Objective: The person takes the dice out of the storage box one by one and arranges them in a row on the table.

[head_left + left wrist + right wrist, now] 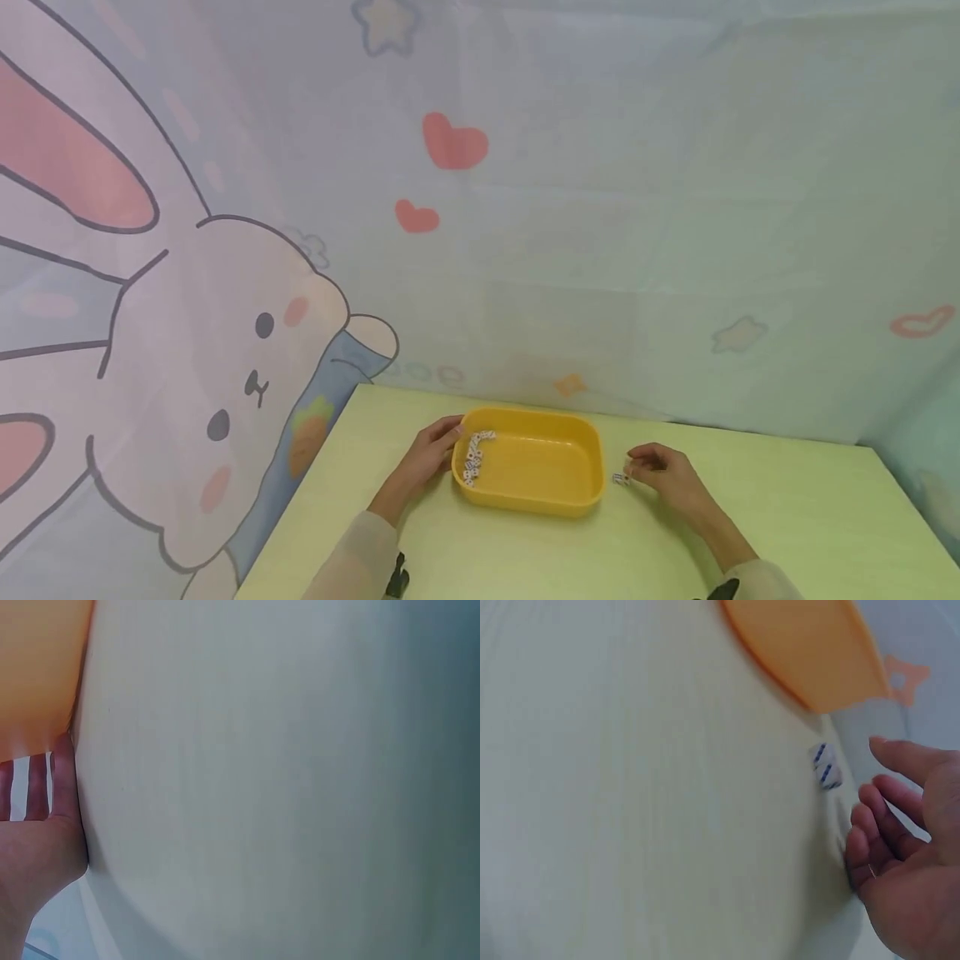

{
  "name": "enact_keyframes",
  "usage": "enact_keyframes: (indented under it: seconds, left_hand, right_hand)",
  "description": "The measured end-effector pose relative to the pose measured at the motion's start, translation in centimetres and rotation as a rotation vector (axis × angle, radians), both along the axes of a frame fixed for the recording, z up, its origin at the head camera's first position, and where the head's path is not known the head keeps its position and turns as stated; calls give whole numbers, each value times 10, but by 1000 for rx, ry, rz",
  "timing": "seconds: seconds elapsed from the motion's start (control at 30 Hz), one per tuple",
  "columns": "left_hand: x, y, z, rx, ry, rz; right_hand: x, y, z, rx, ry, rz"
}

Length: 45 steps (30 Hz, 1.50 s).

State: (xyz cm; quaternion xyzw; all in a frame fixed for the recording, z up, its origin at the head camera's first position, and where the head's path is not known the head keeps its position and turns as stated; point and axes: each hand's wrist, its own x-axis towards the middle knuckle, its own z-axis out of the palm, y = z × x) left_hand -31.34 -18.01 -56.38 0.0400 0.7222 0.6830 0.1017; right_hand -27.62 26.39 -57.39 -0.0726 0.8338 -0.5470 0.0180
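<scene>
A yellow rectangular tray lies on the table, with several small white dice gathered along its left inner side. My left hand rests against the tray's left end. In the left wrist view, the fingers look straight where they meet the tray wall. Right of the tray, a small group of white dice with dark pips sits on the table. Beside them is my right hand, fingers loosely bent. The right wrist view shows a gap between its thumb and fingers, with the dice just outside them.
The pale yellow-green table reaches back to a printed cloth backdrop with a large rabbit at the left. Dark straps or devices show at both wrists.
</scene>
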Motion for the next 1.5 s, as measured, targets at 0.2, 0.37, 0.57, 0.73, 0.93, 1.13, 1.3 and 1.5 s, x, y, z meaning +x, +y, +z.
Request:
enact_keyframes:
  seconds: [0.2, 0.37, 0.57, 0.73, 0.93, 1.13, 1.3, 1.5]
  left_hand:
    - [0, 1, 1, -4, -18, -3]
    - [0, 1, 1, -7, -19, -14]
    - [-1, 1, 1, 6, -14, -26]
    - [-2, -1, 5, 14, -12, -21]
    - [-4, -1, 4, 33, 5, -29]
    - [-6, 2, 0, 36, 18, -17]
    - [-5, 2, -1, 40, 24, -16]
    - [-5, 0, 0, 25, 27, -7]
  right_hand:
    - [-6, -27, 28, 117, 213, -148]
    - [-10, -73, 50, 96, 312, -158]
    - [-16, -138, 51, 12, 352, -36]
    - [-22, -183, 44, 43, 350, 55]
    - [-30, -216, 36, 106, 332, 191]
    - [-41, -227, 23, 213, 323, 219]
    - [-47, -228, 14, 255, 307, 234]
    - [-48, -231, 8, 244, 297, 258]
